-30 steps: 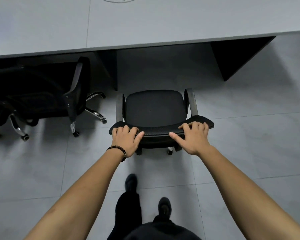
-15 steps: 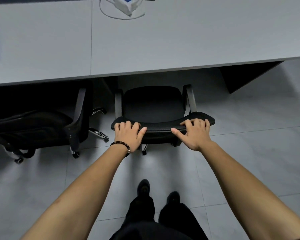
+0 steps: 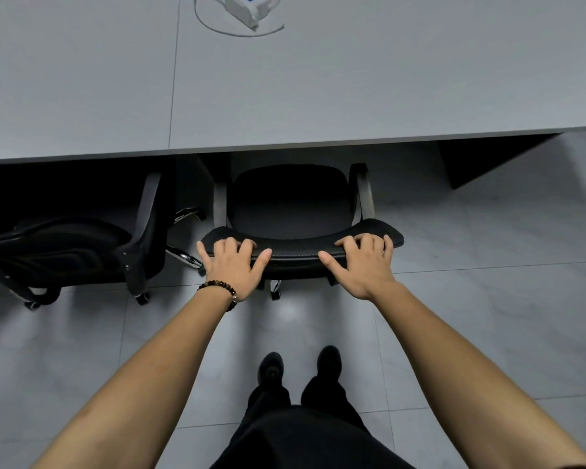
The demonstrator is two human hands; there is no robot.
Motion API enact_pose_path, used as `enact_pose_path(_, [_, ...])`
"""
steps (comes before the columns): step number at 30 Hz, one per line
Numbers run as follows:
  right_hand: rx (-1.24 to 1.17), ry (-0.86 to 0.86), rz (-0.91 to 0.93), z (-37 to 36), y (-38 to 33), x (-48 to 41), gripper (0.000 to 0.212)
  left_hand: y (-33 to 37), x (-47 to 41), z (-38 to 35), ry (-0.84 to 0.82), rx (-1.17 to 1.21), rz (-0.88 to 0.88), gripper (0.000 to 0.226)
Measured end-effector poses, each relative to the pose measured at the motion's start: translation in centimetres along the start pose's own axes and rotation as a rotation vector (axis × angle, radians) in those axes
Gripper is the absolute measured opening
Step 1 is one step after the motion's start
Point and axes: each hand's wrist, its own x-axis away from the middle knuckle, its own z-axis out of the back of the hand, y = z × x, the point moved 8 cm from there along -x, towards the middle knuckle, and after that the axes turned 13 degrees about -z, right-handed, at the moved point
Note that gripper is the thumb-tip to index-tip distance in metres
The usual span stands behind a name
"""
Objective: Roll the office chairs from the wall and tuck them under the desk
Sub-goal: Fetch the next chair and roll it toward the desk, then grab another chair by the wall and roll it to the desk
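A black office chair point(image 3: 290, 201) faces the grey desk point(image 3: 318, 96), its seat front just at the desk's near edge. My left hand point(image 3: 234, 265), with a bead bracelet at the wrist, lies over the left part of the chair's backrest top. My right hand point(image 3: 362, 262) lies over the right part, fingers curled across the top edge and thumb spread. A second black chair point(image 3: 82, 245) sits to the left, mostly in shadow below the desk, with its backrest and chrome legs sticking out.
A white box with a looping cable point(image 3: 247, 11) lies at the desk's far edge. A dark desk side panel point(image 3: 481, 164) stands to the right of the chair. Grey floor tiles point(image 3: 487, 299) spread around me; my black shoes point(image 3: 298, 367) are behind the chair.
The chair has rolled forward toward the desk with both hands on its backrest, and I have stepped after it. The seat front now reaches the desk edge.
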Motion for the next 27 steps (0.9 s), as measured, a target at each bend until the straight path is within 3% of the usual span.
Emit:
enact_pose_path(11, [-0.008,0.037,0.038,0.6,0.7,-0.8,0.074,1.1,0.2,0.0,0.063,0.026,0.025,0.057])
enact_pose_path(15, [-0.098,-0.027,0.056,1.6,1.2,-0.2,0.069,1.5,1.0,1.3,0.123,0.180,0.001,0.043])
enact_pose_path(18, [-0.297,-0.057,0.087,3.5,2.1,2.2,0.066,2.0,3.8,3.8,0.265,0.420,-0.030,0.035])
enact_pose_path(21, [-0.551,-0.052,0.006,4.5,4.8,7.5,0.067,2.6,8.9,5.8,0.354,0.594,0.000,0.037])
enact_pose_path(27, [-0.824,-0.043,-0.272,-1.7,11.4,19.1,0.056,1.9,18.4,1.7,0.291,0.881,0.131,0.038])
